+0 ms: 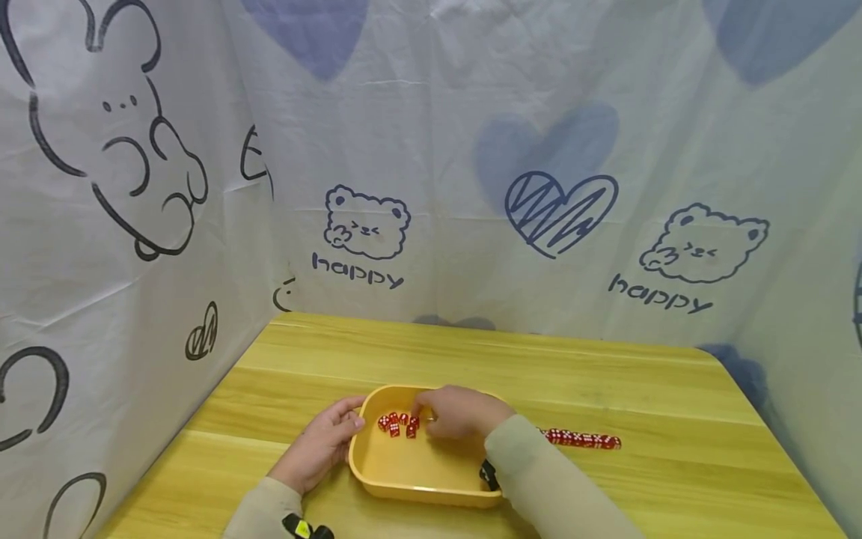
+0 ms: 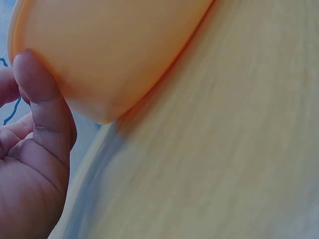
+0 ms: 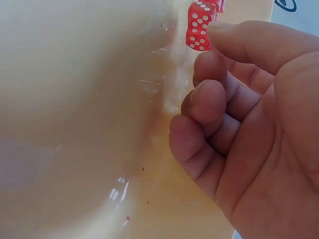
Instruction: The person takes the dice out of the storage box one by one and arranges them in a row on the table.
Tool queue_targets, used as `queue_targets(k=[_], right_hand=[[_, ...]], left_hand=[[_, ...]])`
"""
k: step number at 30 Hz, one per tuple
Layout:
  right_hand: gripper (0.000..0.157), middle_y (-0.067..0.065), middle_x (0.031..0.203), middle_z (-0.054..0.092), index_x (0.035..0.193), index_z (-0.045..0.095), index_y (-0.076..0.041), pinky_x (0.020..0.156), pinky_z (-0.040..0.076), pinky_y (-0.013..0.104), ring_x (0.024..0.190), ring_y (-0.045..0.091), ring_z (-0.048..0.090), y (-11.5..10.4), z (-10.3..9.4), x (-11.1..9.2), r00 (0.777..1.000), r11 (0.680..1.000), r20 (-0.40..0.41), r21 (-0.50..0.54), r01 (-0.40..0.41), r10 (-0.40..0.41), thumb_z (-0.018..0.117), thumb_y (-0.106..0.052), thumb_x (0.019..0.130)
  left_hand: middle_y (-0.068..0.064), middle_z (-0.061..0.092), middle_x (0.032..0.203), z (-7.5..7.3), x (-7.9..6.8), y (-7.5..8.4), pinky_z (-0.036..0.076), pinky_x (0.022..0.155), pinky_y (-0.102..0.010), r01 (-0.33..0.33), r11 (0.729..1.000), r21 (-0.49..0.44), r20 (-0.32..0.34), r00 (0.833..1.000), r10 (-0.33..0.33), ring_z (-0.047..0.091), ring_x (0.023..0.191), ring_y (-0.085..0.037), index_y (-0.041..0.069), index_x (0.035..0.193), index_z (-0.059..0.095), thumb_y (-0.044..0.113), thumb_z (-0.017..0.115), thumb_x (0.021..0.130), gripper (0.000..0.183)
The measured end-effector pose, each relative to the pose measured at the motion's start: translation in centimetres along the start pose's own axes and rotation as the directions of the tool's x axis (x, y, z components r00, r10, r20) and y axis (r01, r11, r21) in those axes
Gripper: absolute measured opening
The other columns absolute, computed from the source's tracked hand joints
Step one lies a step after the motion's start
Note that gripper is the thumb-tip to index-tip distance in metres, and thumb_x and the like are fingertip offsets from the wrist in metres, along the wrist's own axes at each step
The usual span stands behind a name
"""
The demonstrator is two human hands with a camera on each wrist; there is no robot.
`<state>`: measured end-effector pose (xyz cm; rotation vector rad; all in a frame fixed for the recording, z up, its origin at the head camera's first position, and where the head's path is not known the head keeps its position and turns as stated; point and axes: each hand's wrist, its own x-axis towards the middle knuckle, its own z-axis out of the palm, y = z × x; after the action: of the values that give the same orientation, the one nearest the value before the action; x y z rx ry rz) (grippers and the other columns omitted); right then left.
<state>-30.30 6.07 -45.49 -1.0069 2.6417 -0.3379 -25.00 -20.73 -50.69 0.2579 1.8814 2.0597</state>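
Observation:
A yellow plastic tray [image 1: 404, 490] with rounded corners stands on the table, holding several red dice [image 1: 393, 430] with white dots near its far left side. My left hand [image 1: 325, 442] grips the tray's left rim; in the left wrist view its thumb [image 2: 40, 79] lies against the rim. Inside the tray is my right hand [image 1: 465, 413], its forefinger and thumb at one die [image 3: 198, 40]. The other fingers [image 3: 204, 99] curl with nothing visible in them. The far side of that pinch is hidden.
Right of the tray, a row of red dice [image 1: 586, 439] lies on the yellow wood-grain table [image 1: 673, 419], partly behind the right forearm. White curtains [image 1: 444, 224] with drawn hearts and bears hang at the back and sides.

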Motion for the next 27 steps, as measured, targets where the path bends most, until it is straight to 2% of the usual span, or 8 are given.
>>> queue_targets(k=[5, 8, 14, 20, 27], right_hand=[[0.029, -0.009, 0.102, 0.066, 0.119, 0.067, -0.027, 0.081, 0.049, 0.031, 0.083, 0.011, 0.056, -0.09, -0.01, -0.06, 1.0, 1.0, 0.005, 0.023, 0.006, -0.006, 0.067, -0.016, 0.092], [0.032, -0.011, 0.106, 0.066, 0.121, 0.067, -0.027, 0.084, 0.05, 0.031, 0.085, 0.009, 0.056, -0.05, 0.13, -0.06, 1.0, 1.0, 0.006, 0.024, 0.014, -0.014, 0.067, -0.016, 0.092], [0.018, -0.013, 0.095, 0.062, 0.104, 0.069, -0.028, 0.082, 0.048, 0.029, 0.085, 0.009, 0.055, 0.24, 0.57, -0.05, 0.998, 0.999, 0.037, 0.01, 0.043, -0.043, 0.07, -0.016, 0.091], [0.018, -0.014, 0.089, 0.059, 0.102, 0.069, -0.028, 0.079, 0.048, 0.027, 0.082, 0.009, 0.055, 0.2, 0.55, -0.1, 0.996, 0.997, 0.046, 0.028, 0.077, -0.078, 0.073, -0.015, 0.089], [0.014, -0.014, 0.09, 0.061, 0.095, 0.069, -0.027, 0.08, 0.049, 0.027, 0.083, 0.007, 0.056, 0.33, 0.53, -0.12, 0.996, 0.997, 0.047, 0.033, 0.074, -0.076, 0.074, -0.016, 0.09]], left_hand=[[-0.017, 0.055, 0.106, 0.03, -0.05, 0.06, 0.055, 0.063, -0.027, -0.001, 1.0, 0.001, 0.001, 1.0, 0.001, 0.059, 0.082, -0.02, -0.004, 0.153, 0.031, 0.013, 0.053, 0.106, 0.055], [-0.017, 0.055, 0.106, 0.04, -0.05, 0.06, 0.055, 0.063, -0.026, 0.001, 1.0, 0.003, 0.001, 1.0, -0.001, 0.059, 0.082, -0.02, -0.004, 0.154, 0.031, 0.014, 0.053, 0.106, 0.056], [-0.017, 0.055, 0.106, 0.11, -0.1, 0.13, 0.054, 0.062, -0.026, 0.002, 1.0, 0.009, -0.003, 1.0, -0.002, 0.059, 0.082, -0.019, -0.004, 0.153, 0.031, 0.014, 0.054, 0.106, 0.056], [-0.017, 0.055, 0.106, 0.07, -0.12, 0.15, 0.054, 0.063, -0.026, 0.0, 1.0, 0.003, -0.001, 1.0, 0.0, 0.059, 0.083, -0.02, -0.004, 0.153, 0.031, 0.013, 0.052, 0.106, 0.055], [-0.017, 0.055, 0.105, 0.07, -0.11, 0.16, 0.054, 0.061, -0.025, 0.002, 1.0, 0.006, -0.005, 1.0, -0.002, 0.059, 0.079, -0.018, -0.004, 0.154, 0.031, 0.014, 0.053, 0.106, 0.055]])
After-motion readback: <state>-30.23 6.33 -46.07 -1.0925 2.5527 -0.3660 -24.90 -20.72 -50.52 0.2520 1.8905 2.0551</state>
